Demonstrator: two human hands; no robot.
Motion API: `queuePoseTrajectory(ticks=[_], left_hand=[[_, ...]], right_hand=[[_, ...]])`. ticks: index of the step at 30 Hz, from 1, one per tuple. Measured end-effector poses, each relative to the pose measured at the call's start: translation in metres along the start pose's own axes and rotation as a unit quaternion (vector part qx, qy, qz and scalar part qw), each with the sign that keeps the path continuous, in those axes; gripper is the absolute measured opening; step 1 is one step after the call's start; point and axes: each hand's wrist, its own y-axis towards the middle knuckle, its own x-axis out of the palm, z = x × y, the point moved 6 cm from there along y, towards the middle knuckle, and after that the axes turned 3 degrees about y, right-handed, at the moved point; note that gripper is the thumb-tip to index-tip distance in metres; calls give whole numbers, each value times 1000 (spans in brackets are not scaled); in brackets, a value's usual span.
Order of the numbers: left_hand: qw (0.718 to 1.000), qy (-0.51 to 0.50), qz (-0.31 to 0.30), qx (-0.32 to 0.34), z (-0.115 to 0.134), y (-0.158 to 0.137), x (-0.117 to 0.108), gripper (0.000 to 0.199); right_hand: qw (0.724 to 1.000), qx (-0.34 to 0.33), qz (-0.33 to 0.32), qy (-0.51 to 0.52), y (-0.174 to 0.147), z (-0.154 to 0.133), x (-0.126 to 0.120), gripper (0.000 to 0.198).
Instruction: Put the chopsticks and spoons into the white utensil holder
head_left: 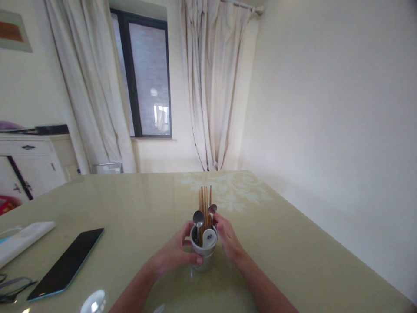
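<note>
I judge the cup (209, 258) stiff and breakable, best held by its wall, where my left hand (176, 252) clamps its fingers; whether my right hand (228, 237) grips, I cannot tell.

A cup (208, 257) holding chopsticks (204, 202) and spoons (198, 217) stands on the table (146, 195). Left of it lies a mobile device (69, 261), then glasses (13, 297). Behind, curtains (216, 78) flank a window (150, 78).
</note>
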Motion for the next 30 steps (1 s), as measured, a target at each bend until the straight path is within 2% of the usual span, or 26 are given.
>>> queuePoseTrajectory(ticks=[3,7,10,12,16,19,24,27,30], left_hand=[[999,12,45,-6,-11,5,-5,86],[992,47,114,14,-16,8,-7,76],[990,67,120,30,-17,8,-5,77],[986,93,134,17,-22,7,-9,81],[971,146,190,-11,-39,5,-24,73],[964,164,207,-11,-48,5,-30,65],[960,193,205,1,-48,6,-30,62],[958,196,211,2,-46,5,-31,60],[958,194,213,3,-43,4,-31,59]], right_hand=[[1000,-20,-11,-21,-1,-4,2,88],[1000,11,-21,0,1,-2,12,89],[999,26,8,-19,3,2,12,84],[997,35,49,-50,5,6,3,78],[983,60,133,-111,11,21,-31,64],[967,56,206,-141,14,33,-66,60],[894,11,376,-244,7,44,-123,66],[874,3,420,-245,3,53,-143,71],[872,2,434,-227,1,59,-153,76]])
